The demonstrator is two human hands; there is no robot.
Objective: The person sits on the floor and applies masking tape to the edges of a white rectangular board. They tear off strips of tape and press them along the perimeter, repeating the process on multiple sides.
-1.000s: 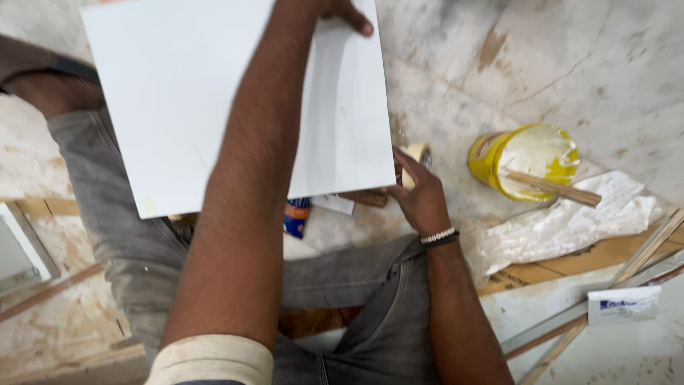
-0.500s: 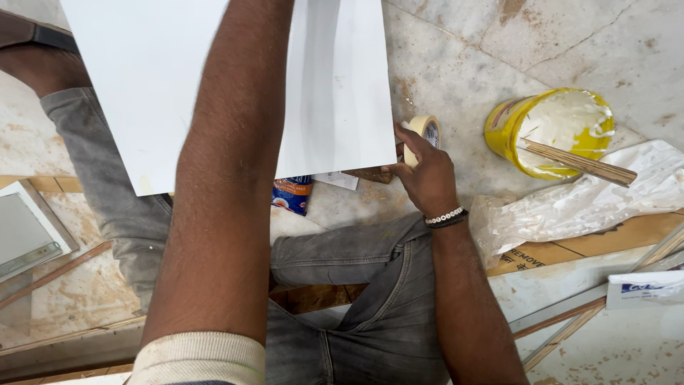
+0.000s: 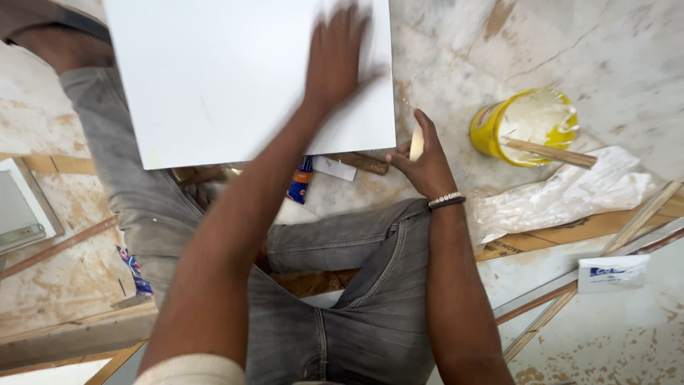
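Bottom of the frame is mostly the person's own lap in grey jeans, sitting on a stained marble floor with one leg stretched up the left side. Left arm runs up the middle, and the left hand lies flat and open, fingers spread, on a big white sheet that fills the upper left of the frame. It's motion-blurred, so I can't tell exactly how hard it presses, but it's not gripping anything.

Right hand, beaded bracelet on the wrist, sits just beside the sheet's lower right corner, fingers loosely curled around a small pale thing. Too small to say what it is. Under the sheet's lower edge a wooden handle and a small blue can peek out.

Further right: a yellow tub of white paste with a wooden stick across it, next to crumpled plastic wrap and wood strips.

Progress-wise, my read: the sheet's top face looks clean and dry with only a faint yellowish smear at the lower left corner, and the tub is still well stocked. So the laminate seems laid in place and being pressed, with plenty left to do.
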